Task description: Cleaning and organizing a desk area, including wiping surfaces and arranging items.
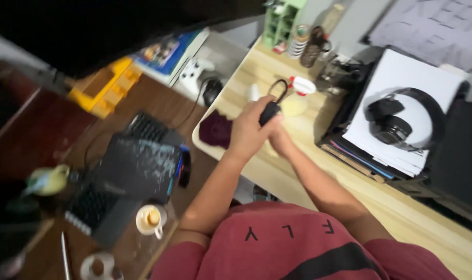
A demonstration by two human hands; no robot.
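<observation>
Over the near corner of the pale wooden bench [277, 176], the left hand [251, 129] is closed around a small black object with a loop cord [272, 106], lifted just above the surface. The right hand [281, 139] lies beneath and against the left, largely hidden; whether its fingers are apart or together cannot be told. A dark maroon cloth [215, 129] rests just beside the left hand, at the bench edge. Black headphones [399, 119] sit on white paper, well apart. Judged from this grip, steady handling calls for a firm hold on the body and the cord kept free.
</observation>
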